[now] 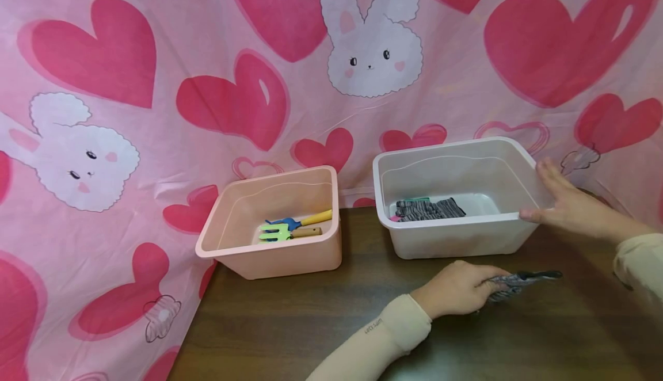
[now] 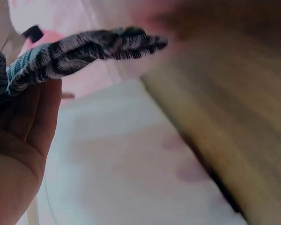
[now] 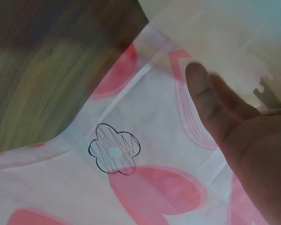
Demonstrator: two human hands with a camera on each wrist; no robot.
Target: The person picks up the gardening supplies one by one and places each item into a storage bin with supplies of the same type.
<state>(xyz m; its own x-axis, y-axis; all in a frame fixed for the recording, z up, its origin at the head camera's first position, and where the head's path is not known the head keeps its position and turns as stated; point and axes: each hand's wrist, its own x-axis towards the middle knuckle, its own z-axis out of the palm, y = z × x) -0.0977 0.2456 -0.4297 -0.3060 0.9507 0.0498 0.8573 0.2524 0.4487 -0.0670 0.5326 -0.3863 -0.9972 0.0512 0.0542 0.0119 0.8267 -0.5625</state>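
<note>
My left hand grips a grey-and-black marled knit glove over the table, in front of the white bin. Close up, the left wrist view shows this bunched glove above the fingers. With fairly straight, spread fingers, my right hand touches the right end of the white bin. In the right wrist view the right hand lies beside the pale bin wall. More marled knit gloves, with bits of green and pink at their edges, lie inside the white bin.
A pink bin stands to the left on the brown wooden table. It holds a green hand fork and a blue tool with a yellow handle. Behind both bins hangs a pink heart-and-rabbit cloth.
</note>
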